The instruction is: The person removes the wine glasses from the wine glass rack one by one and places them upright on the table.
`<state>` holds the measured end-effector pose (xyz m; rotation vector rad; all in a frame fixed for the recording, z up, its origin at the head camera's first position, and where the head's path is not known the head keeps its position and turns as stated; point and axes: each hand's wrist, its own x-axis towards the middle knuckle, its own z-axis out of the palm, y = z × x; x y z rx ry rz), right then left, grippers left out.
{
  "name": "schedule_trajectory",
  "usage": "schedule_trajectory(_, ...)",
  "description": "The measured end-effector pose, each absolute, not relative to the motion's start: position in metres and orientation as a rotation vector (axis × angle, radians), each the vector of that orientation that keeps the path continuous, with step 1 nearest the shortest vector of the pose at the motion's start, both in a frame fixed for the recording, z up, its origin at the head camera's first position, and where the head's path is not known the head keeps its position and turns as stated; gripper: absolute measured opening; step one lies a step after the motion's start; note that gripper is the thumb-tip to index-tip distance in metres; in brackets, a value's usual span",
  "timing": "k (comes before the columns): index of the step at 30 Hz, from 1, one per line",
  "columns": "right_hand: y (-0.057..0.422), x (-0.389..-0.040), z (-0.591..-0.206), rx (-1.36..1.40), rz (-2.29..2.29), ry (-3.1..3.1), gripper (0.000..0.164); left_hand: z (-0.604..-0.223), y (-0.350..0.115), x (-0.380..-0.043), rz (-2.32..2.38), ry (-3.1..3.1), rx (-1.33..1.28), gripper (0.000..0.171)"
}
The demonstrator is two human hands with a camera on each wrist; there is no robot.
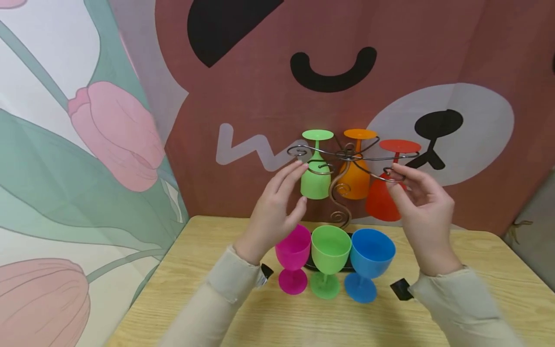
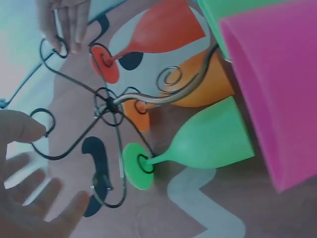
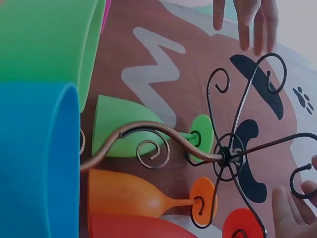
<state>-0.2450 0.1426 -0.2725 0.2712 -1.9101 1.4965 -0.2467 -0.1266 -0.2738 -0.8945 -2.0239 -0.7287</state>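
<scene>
A dark metal stemware rack [image 1: 348, 155] with curled hook arms holds three upside-down plastic goblets: green [image 1: 315, 185], orange [image 1: 356, 180] and red [image 1: 383, 198]. At the rack's front left, my left hand [image 1: 274, 207] is beside a curled hook, fingers extended and thumb apart; whether the fingertips touch the wire, I cannot tell. On the opposite side my right hand [image 1: 427, 212] pinches the end of the front right hook [image 3: 300, 182] between thumb and index finger. Upright below stand a magenta goblet [image 1: 293, 248], a light green goblet [image 1: 331, 248] and a blue goblet [image 1: 373, 253].
The rack's black base [image 1: 310, 264] sits behind the upright goblets on a wooden table [image 1: 208, 270]. A cloth backdrop with a brown bear face [image 1: 260, 96] hangs directly behind the table. Flower-patterned fabric [image 1: 112, 135] covers the left side.
</scene>
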Motion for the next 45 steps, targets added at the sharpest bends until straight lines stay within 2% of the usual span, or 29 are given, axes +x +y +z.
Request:
schedule_trajectory(7,0.141,-0.242,-0.279,0.348,1.573,-1.842,0.039,-0.276,-0.120,-0.253,-0.580,-1.909,-1.016,0.055)
schedule_trajectory(16,0.138,-0.241,-0.279,0.584,1.607,-1.732,0.029,-0.282,-0.125,-0.256,-0.605,-2.007,-0.850,0.048)
schedule_trajectory(21,0.126,-0.242,-0.275,0.675,1.672,-1.671,0.026,-0.280,-0.132,-0.265,-0.590,-2.075,-0.811,0.053)
schedule_trajectory(28,0.105,-0.243,-0.272,0.598,1.651,-1.754,0.023,-0.271,-0.136,-0.274,-0.627,-2.161,-0.796,0.059)
schedule_trajectory(40,0.094,-0.246,-0.271,0.642,1.700,-1.730,0.023,-0.251,-0.108,-0.269,-0.425,-1.831,-1.132,0.026)
schedule_trajectory(45,0.100,-0.244,-0.275,0.689,1.661,-1.721,0.024,-0.252,-0.096,-0.268,-0.345,-1.792,-1.111,0.019)
